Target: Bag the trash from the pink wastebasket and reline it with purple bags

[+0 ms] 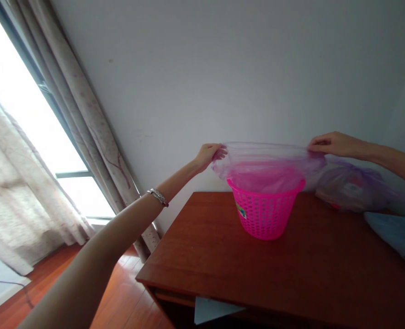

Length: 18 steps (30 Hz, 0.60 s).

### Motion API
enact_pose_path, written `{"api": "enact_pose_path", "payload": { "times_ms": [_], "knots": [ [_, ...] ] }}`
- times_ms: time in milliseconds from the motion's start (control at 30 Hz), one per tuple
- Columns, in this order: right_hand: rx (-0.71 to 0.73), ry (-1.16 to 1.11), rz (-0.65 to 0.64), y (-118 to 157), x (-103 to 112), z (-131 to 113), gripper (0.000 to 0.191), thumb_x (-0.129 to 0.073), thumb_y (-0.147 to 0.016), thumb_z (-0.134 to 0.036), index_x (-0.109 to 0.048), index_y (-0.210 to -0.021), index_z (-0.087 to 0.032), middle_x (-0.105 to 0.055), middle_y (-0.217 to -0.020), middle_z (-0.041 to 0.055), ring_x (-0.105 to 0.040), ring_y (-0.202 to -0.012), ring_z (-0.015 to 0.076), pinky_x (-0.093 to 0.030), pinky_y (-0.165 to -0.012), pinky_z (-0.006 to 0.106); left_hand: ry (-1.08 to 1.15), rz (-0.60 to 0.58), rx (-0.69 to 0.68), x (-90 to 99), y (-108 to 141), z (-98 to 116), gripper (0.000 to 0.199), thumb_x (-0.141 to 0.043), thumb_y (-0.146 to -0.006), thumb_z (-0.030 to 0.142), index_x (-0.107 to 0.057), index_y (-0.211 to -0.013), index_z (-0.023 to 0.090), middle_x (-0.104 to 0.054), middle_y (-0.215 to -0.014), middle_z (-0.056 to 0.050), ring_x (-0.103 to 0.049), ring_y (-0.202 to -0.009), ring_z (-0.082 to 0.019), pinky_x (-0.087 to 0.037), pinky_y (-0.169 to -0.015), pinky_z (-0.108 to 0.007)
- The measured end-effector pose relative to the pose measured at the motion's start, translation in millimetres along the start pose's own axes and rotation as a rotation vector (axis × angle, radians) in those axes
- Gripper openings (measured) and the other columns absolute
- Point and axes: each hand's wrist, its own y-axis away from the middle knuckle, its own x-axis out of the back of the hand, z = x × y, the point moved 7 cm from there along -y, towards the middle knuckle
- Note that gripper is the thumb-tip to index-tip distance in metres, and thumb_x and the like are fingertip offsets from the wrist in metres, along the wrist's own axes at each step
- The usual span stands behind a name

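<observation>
A thin, see-through purple plastic bag [264, 153] is stretched between my two hands, above and partly inside a bright pink perforated basket [266, 214]. My left hand [210, 154] pinches the bag's left edge, a little above the basket's rim. On the opposite side my right hand [334, 144] grips the bag's right edge between thumb and fingers. The basket stands upright on the brown wooden desk [205, 246], with a small coloured sticker on its left side. How far down the bag reaches inside cannot be made out clearly.
A filled, tied purple plastic bag [351, 187] rests on the desk behind my right arm. To its front right lies a light blue flat object [397, 233]. A pale sheet [216, 310] sticks out under the desktop. Curtains [82, 100] and a window are at the left.
</observation>
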Motion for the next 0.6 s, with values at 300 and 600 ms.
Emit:
{"api": "enact_pose_path", "payload": {
  "times_ms": [300, 600],
  "knots": [
    [-0.032, -0.485, 0.343, 13, 17, -3, 0.043, -0.076, -0.067, -0.049, -0.057, -0.086, -0.016, -0.067, -0.091, 0.0106, -0.061, -0.082, 0.016, -0.045, -0.079, 0.031, -0.161, 0.075, -0.107, 5.0, 7, 20, 0.016, -0.073, -0.067, 0.017, -0.074, -0.081, 0.011, -0.066, -0.07, -0.004, -0.05, -0.056, -0.007, -0.039, -0.054, -0.023],
    [-0.092, -0.15, -0.17, 28, -2, 12, 0.042, -0.062, -0.078, -0.058, -0.063, -0.068, -0.018, -0.048, -0.063, 0.0019, -0.038, -0.058, 0.0097, -0.028, -0.055, 0.028, -0.257, -0.05, -0.131, 23.9, 13, 35, 0.015, -0.077, -0.065, 0.023, -0.072, -0.072, 0.012, -0.065, -0.068, -0.004, -0.053, -0.062, -0.009, -0.04, -0.06, -0.024]
  ]
}}
